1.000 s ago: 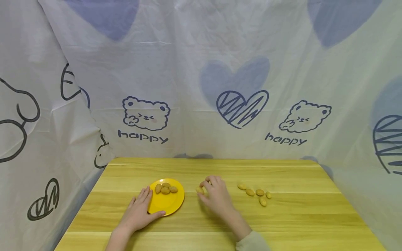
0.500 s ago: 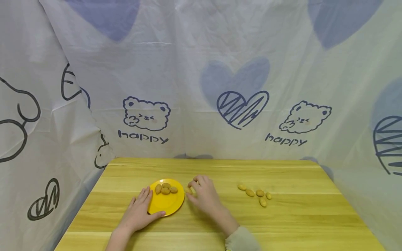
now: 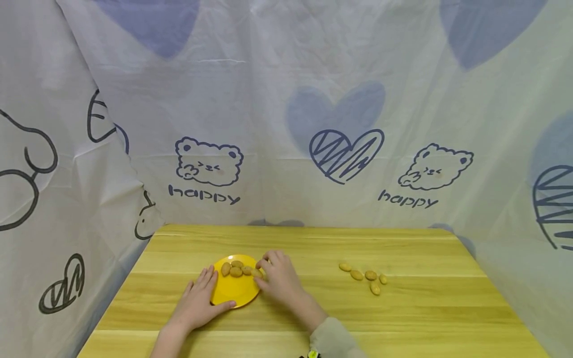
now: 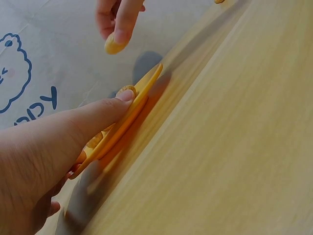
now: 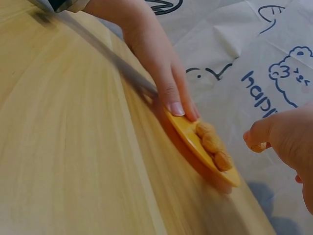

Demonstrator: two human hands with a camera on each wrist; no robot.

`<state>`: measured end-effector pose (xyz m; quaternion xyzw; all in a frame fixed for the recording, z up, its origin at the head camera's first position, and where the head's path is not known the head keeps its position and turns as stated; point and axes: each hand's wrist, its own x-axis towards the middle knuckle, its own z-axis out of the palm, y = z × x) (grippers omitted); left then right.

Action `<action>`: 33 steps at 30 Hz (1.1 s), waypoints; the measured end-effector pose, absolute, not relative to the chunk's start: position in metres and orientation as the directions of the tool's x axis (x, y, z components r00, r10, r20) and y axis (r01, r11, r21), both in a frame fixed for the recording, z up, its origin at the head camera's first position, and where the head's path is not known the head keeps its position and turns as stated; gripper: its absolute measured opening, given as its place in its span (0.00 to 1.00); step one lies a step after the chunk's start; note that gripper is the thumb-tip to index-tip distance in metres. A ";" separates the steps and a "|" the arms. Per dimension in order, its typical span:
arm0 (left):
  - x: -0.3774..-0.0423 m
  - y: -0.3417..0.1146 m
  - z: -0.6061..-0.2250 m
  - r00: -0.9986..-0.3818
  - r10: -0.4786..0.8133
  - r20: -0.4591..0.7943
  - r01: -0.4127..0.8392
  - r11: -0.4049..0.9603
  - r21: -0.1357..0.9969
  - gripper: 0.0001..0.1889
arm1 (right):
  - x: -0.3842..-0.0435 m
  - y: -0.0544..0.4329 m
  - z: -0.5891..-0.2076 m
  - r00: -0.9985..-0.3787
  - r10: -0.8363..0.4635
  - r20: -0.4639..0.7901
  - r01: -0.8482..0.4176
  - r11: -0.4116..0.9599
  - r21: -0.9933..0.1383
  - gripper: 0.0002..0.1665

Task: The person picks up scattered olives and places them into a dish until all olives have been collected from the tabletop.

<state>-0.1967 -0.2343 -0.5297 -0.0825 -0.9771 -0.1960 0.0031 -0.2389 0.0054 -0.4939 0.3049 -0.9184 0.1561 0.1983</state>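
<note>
A round yellow plate [image 3: 236,292] lies on the table at left of centre, with several brown, nut-like oval pieces [image 3: 236,271] gathered near its far side. My left hand [image 3: 195,303] rests on the plate's left and front rim, fingers straight and thumb spread along the near edge. Between thumb and fingers, my right hand [image 3: 281,279] pinches another nut-like piece [image 4: 115,44], yellow and smooth. In the left wrist view it is raised over the plate; the head view places it at the right rim. My left thumb [image 4: 105,110] hides part of the plate there.
To the right, several more nut-like pieces [image 3: 370,275] lie loose on the wooden table [image 3: 429,308]. A pale curtain [image 3: 277,114] printed with hearts and bears hangs behind the table and along its left side.
My right hand has moved left across the table, bringing the pinched nut-like piece from beside the plate to above its right edge. The left hand and plate stay in place.
</note>
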 end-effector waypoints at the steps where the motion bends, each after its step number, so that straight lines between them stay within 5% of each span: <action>1: -0.197 -0.234 -0.529 -0.986 0.160 0.040 0.163 0.909 0.384 0.57 | -0.240 0.004 -0.495 -0.734 -0.503 0.456 -0.624 0.765 -0.161 0.12; 16: -0.196 -0.234 -0.529 -0.985 0.164 0.044 0.168 0.905 0.390 0.57 | -0.250 -0.016 -0.514 -0.662 -0.588 0.464 -0.686 0.725 -0.059 0.12; 33: -0.198 -0.235 -0.530 -0.984 0.168 0.055 0.176 0.906 0.386 0.57 | -0.253 -0.026 -0.523 -0.660 -0.611 0.437 -0.678 0.735 0.004 0.09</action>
